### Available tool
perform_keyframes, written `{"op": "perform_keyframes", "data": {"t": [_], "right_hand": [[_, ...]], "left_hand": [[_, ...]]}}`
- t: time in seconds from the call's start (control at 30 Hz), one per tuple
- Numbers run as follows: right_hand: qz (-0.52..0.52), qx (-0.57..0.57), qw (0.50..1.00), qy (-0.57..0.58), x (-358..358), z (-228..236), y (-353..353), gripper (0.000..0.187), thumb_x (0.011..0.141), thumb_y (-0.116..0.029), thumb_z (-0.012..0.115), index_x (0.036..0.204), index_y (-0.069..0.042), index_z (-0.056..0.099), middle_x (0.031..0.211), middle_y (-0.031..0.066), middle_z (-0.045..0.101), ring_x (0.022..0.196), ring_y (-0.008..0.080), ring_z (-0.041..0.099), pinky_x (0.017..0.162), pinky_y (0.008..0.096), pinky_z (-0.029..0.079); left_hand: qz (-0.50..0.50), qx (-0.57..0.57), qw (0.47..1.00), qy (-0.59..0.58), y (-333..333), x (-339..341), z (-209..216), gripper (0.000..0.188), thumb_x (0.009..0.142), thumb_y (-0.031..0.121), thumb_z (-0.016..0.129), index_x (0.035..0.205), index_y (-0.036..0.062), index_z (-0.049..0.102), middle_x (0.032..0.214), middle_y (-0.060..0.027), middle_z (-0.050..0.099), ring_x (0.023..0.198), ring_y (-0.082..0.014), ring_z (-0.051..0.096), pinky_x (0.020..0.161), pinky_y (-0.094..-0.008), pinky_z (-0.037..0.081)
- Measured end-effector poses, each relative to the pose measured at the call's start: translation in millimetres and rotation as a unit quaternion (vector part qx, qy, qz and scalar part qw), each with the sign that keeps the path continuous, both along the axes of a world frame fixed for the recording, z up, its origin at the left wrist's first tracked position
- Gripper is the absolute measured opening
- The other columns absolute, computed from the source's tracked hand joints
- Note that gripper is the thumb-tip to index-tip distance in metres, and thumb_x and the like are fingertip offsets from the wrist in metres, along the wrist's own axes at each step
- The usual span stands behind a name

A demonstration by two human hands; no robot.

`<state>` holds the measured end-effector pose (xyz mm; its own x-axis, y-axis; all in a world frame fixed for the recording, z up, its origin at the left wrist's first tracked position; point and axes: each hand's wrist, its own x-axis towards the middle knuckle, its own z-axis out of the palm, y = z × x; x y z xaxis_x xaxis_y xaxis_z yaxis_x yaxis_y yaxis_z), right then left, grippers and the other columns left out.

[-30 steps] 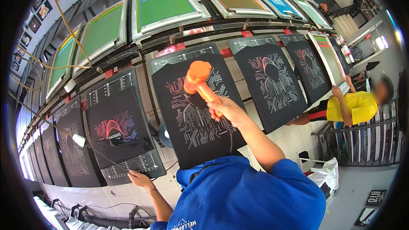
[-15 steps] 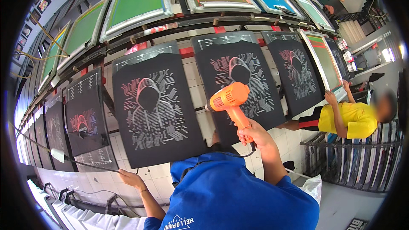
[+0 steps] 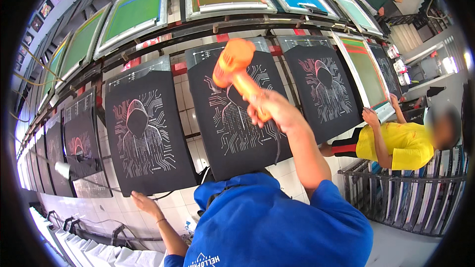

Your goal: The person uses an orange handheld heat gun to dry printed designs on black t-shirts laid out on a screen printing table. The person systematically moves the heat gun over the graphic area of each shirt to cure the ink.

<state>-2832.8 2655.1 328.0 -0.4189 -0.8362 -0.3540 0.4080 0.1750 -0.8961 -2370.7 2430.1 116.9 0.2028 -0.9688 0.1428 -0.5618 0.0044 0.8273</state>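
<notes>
My right hand [image 3: 271, 111] is shut on the handle of an orange heat gun [image 3: 232, 63], held up over a black printed shirt with a hooded figure [image 3: 237, 118] stretched on a flat board. My left hand [image 3: 143, 202] is open with fingers spread, just below the lower edge of the neighbouring black shirt [image 3: 143, 133] that bears the same print. I cannot tell if it touches the board. A dark cord hangs down from the gun across the middle shirt. My blue shirt [image 3: 277, 222] fills the lower part of the view.
More black printed shirts run left [image 3: 81, 143] and right [image 3: 324, 84] along the row. Raised green and blue printing screens [image 3: 133, 15] stand above them. A person in a yellow shirt [image 3: 396, 141] reaches to a lowered screen [image 3: 366, 71]. A metal rack [image 3: 410, 193] is at right.
My right hand has lifted the heat gun up and to the left, over the middle shirt. My left hand has stayed low beside the left shirt's edge. The view has shifted slightly along the row.
</notes>
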Motion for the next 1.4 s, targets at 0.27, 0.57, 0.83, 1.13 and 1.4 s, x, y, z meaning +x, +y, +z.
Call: {"op": "perform_keyframes", "data": {"t": [0.27,0.57,0.83,1.13,1.4], "right_hand": [[-0.019,0.005,1.0,0.022,-59.6,-14.9,-70.9,0.036,0.097,-0.033,0.059,0.113,-0.001,0.057,0.078,0.0025,0.06,0.066,0.0095,0.059,0.053,0.0239,0.049],[0.035,0.087,0.995,0.024,-68.8,-69.9,-106.4,0.025,0.093,-0.029,0.062,0.093,-0.005,0.055,0.073,0.0005,0.057,0.06,0.009,0.059,0.048,0.0235,0.046],[0.013,0.092,0.995,0.027,-69.7,-77.6,-118.2,0.026,0.092,-0.027,0.064,0.093,-0.003,0.057,0.071,0.0011,0.056,0.059,0.0096,0.058,0.049,0.0239,0.047],[0.038,0.087,0.994,0.056,-66.5,-79.1,-123.9,0.026,0.091,-0.027,0.065,0.092,-0.002,0.058,0.071,0.001,0.056,0.057,0.0095,0.058,0.048,0.0237,0.047],[0.057,0.106,0.991,0.051,-60.4,-73.7,-109.5,0.024,0.092,-0.028,0.064,0.094,-0.005,0.056,0.072,-0.0003,0.056,0.06,0.0089,0.058,0.049,0.0231,0.046]], "left_hand": [[0.008,0.031,0.991,-0.127,17.6,-25.2,-63.3,0.066,0.104,0.041,0.038,0.133,-0.0187,0.041,0.123,-0.0343,0.056,0.112,-0.0438,0.057,0.094,-0.0432,0.045],[0.061,0.001,0.965,-0.255,19.5,-57.1,-64.4,0.036,0.104,0.027,0.039,0.091,-0.004,0.049,0.083,-0.0244,0.057,0.08,-0.0453,0.055,0.071,-0.051,0.042],[0.07,-0.004,0.966,-0.249,16.3,-68.7,-54.2,0.025,0.098,0.023,0.05,0.088,-0.0006,0.05,0.081,-0.0181,0.057,0.078,-0.0388,0.057,0.07,-0.0483,0.043],[0.073,0.003,0.965,-0.253,13.9,-70.1,-54.1,0.022,0.095,0.022,0.055,0.087,0.0015,0.051,0.078,-0.0146,0.056,0.075,-0.0352,0.057,0.068,-0.0466,0.043],[0.075,0.016,0.966,-0.247,14.3,-68.5,-53.3,0.021,0.095,0.022,0.055,0.089,0.002,0.052,0.081,-0.0144,0.058,0.077,-0.035,0.058,0.068,-0.0467,0.044]]}}
